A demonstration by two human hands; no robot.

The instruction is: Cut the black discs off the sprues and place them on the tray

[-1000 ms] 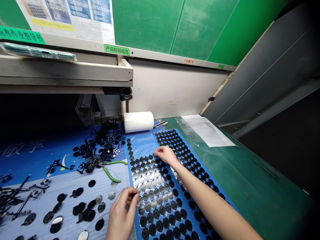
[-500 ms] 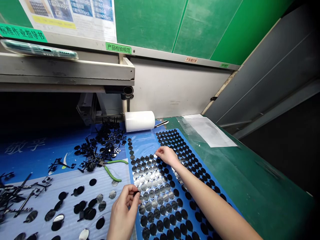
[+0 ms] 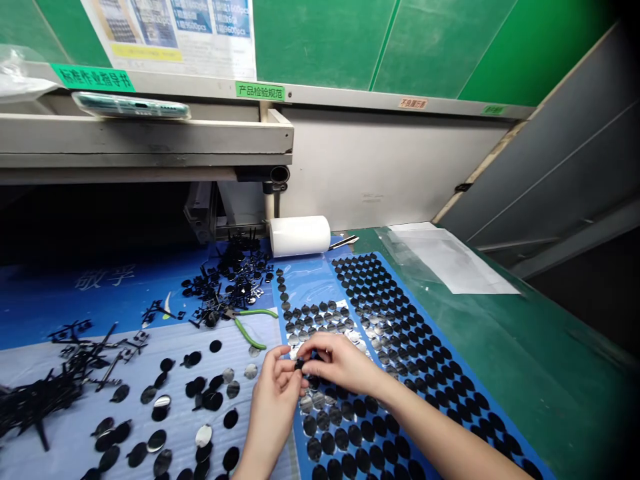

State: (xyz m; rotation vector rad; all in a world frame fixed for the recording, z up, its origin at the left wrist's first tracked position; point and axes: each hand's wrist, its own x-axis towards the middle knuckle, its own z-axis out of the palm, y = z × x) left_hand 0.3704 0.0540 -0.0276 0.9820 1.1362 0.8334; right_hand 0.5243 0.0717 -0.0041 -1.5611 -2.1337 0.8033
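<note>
My left hand [image 3: 277, 393] pinches a small black disc [image 3: 299, 365] at the left edge of the film-covered blue sheet [image 3: 313, 283]. The fingers of my right hand [image 3: 343, 363] are bent in and meet the same disc from the right; they partly hide it. Under and around both hands, rows of glossy black round discs [image 3: 355, 437] lie on the sheet, some reflecting light. Loose black discs [image 3: 163, 407] are scattered on the pale cloth [image 3: 240, 413] to the left of my left hand.
Green-handled nippers [image 3: 247, 333] lie open by a heap of black plastic sprue pieces [image 3: 233, 270]. Another sprue pile [image 3: 45, 393] is at far left. Behind stand a white roll [image 3: 300, 236] and tweezers [image 3: 345, 242]. White paper [image 3: 445, 260] lies on the green table [image 3: 505, 347].
My right hand has come back from the far end of a disc row to my left hand, and its fingers now meet the disc there. The view has shifted left.
</note>
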